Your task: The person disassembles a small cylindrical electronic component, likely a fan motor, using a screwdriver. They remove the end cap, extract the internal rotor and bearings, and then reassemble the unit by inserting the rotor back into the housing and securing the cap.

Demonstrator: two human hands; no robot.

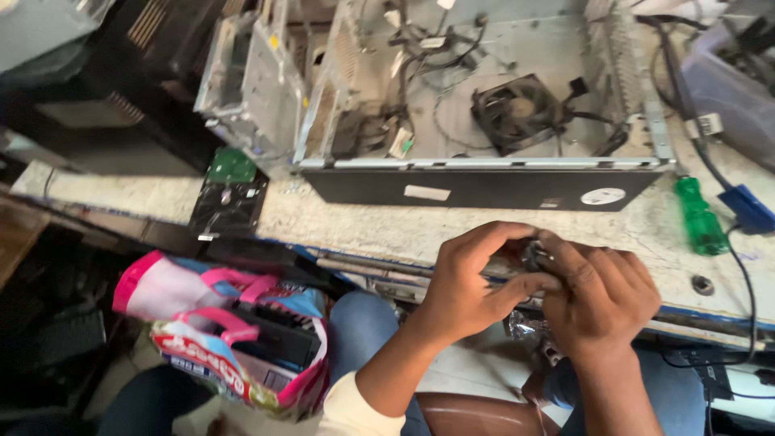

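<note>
My left hand [468, 282] and my right hand [601, 295] meet over the front edge of the workbench [363, 222], both closed around a small dark metal part [534, 257] that is mostly hidden by the fingers. Something shiny and silvery [525, 324] shows just below the hands. Beyond them lies an opened computer case [484, 173] with a black fan [517, 111] and loose cables [428, 56] inside.
A green-handled screwdriver [699, 215] lies at the right of the bench beside a blue plug [749, 207] on a cable. A hard drive [228, 198] rests at the bench's left end. A pink printed bag [234, 339] holding dark parts stands by my knee.
</note>
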